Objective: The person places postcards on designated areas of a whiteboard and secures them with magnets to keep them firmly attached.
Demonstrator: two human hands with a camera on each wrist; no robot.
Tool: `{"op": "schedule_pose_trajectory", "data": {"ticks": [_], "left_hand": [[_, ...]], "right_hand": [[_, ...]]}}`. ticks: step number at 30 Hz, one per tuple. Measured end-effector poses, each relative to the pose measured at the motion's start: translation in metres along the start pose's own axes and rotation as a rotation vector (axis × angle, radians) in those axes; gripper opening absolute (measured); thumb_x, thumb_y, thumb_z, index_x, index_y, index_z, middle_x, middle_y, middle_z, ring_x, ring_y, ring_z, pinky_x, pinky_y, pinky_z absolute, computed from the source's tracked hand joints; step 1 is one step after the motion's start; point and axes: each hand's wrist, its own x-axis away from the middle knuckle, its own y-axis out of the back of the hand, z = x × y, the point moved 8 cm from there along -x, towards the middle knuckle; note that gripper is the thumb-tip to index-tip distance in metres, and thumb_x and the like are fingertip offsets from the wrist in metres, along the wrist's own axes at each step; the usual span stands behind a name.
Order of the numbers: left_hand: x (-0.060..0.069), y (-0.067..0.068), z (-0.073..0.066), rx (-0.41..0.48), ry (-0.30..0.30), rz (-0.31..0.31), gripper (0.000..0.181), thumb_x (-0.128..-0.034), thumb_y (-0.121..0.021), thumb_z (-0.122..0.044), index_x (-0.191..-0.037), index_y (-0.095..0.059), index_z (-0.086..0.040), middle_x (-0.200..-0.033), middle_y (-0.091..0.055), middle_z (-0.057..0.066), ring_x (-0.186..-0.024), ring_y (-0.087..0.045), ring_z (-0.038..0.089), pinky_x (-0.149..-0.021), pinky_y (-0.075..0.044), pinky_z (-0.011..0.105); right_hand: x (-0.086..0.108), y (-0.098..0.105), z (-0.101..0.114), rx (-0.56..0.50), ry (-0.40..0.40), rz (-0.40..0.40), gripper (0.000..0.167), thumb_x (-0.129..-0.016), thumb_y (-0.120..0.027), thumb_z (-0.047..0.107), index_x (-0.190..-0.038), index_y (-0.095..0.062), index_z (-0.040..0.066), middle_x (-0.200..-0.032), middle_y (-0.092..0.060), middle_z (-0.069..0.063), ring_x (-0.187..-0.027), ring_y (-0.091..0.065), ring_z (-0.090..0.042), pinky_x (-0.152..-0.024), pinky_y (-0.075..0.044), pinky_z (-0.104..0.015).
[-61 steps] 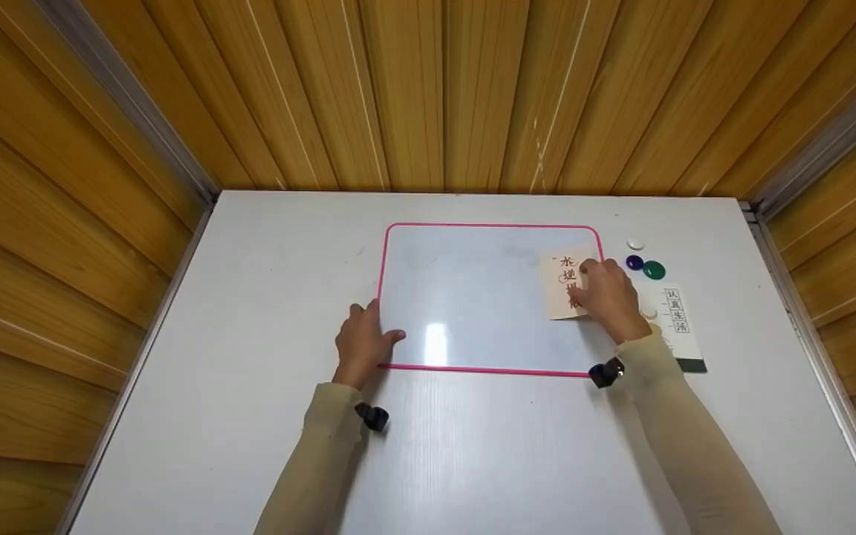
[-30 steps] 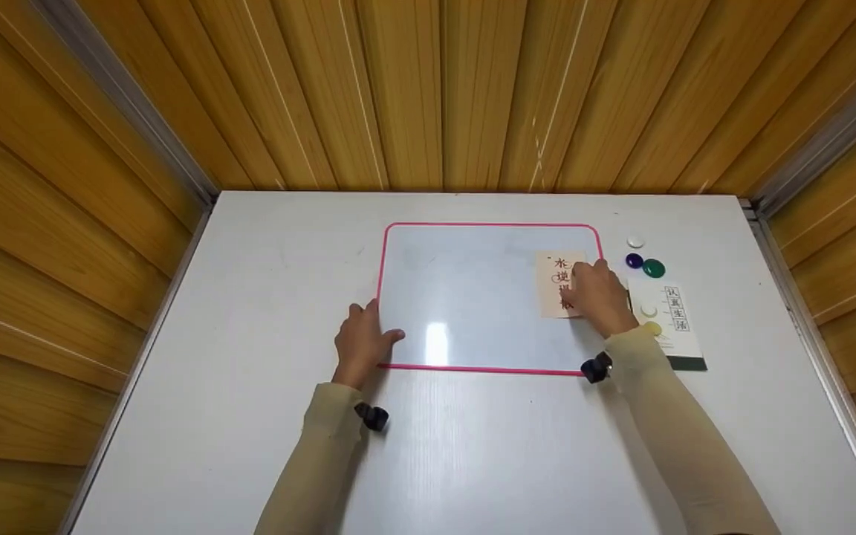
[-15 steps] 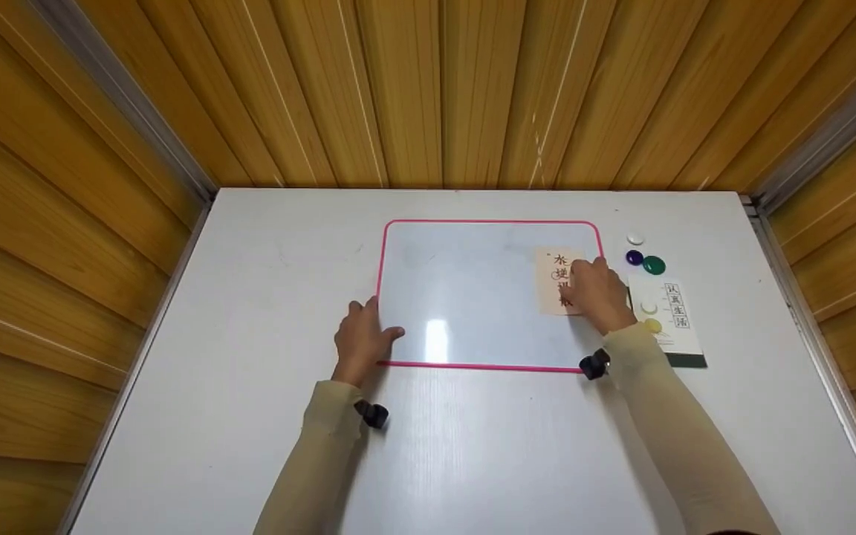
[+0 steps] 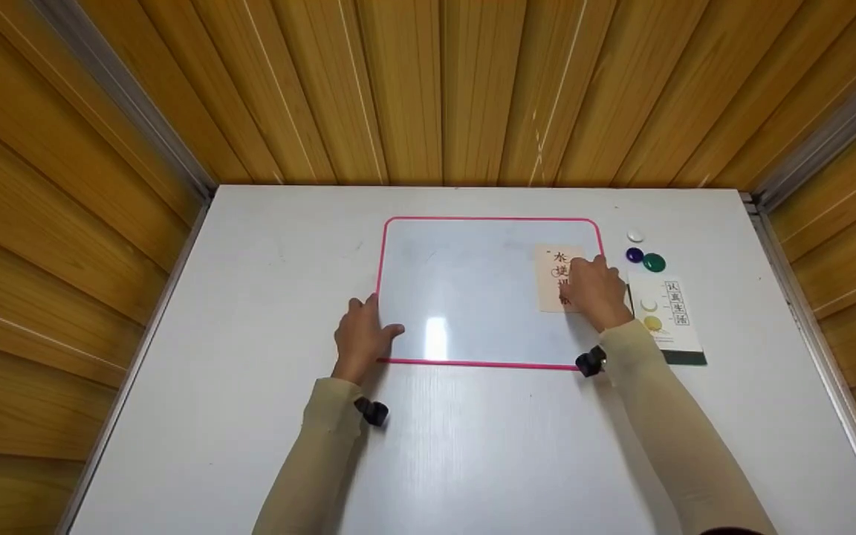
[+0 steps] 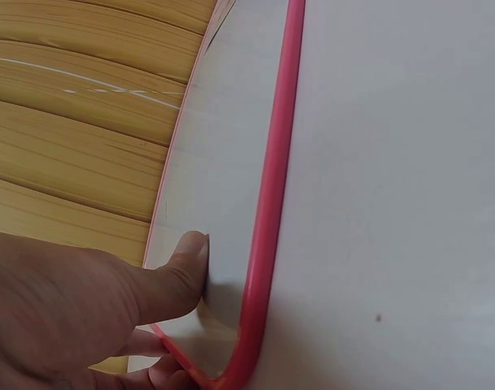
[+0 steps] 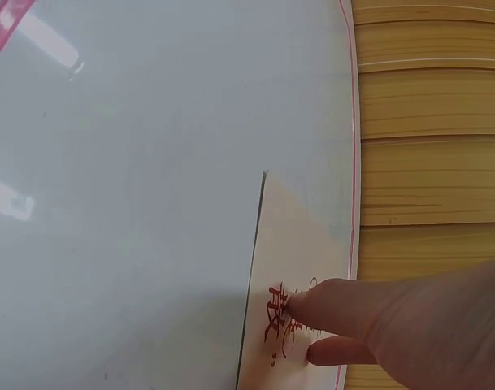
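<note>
A whiteboard [image 4: 465,290] with a pink rim lies flat on the white table. My left hand [image 4: 360,338] grips its left edge; in the left wrist view the thumb [image 5: 186,272] lies over the board's surface and the other fingers bend at the rim. On the board's right side is a cream card [image 4: 550,279] with red handwritten characters. My right hand [image 4: 596,291] holds this card near its right side. In the right wrist view, the thumb and a finger touch the card's face [image 6: 271,244]; the remaining fingers are hidden.
White [image 4: 635,235], purple [image 4: 634,255] and green [image 4: 654,262] round magnet-like discs lie right of the board. Below them rests a white card [image 4: 669,297] with printed characters and a dark green end. Wood-look panels [image 4: 458,89] rise behind the table.
My right hand and the cream card have shifted slightly left over two seconds, and the card sits straighter. Over the last half second both hands stay almost still. The left hand keeps its place.
</note>
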Motion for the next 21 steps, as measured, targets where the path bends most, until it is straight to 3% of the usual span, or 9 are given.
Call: {"op": "schedule_pose_trajectory", "data": {"ticks": [11,21], "left_hand": [[0.0,0.0019,-0.0016,-0.006,-0.009,-0.007,0.071,-0.0811,-0.09,-0.03,-0.138,-0.06,0.001,-0.106,-0.06,0.019,-0.083,-0.062,0.03,-0.073,-0.055,0.048],[-0.0006,0.0,-0.0004,0.002,0.005,0.0,0.074,-0.0813,-0.089,-0.031,-0.14,-0.058,0.002,-0.11,-0.06,0.021,-0.089,-0.064,0.033,-0.077,-0.056,0.05]], "right_hand": [[-0.0026,-0.0047,-0.001,-0.002,-0.023,0.042,0.036,-0.097,-0.068,0.016,-0.12,-0.061,-0.011,-0.106,-0.054,-0.029,-0.088,-0.056,-0.042,-0.077,-0.051,-0.058],[-0.0008,-0.0062,-0.0018,-0.015,-0.021,0.045,0.035,-0.098,-0.067,0.015,-0.121,-0.061,-0.01,-0.111,-0.053,-0.031,-0.094,-0.057,-0.045,-0.083,-0.051,-0.061]]}}
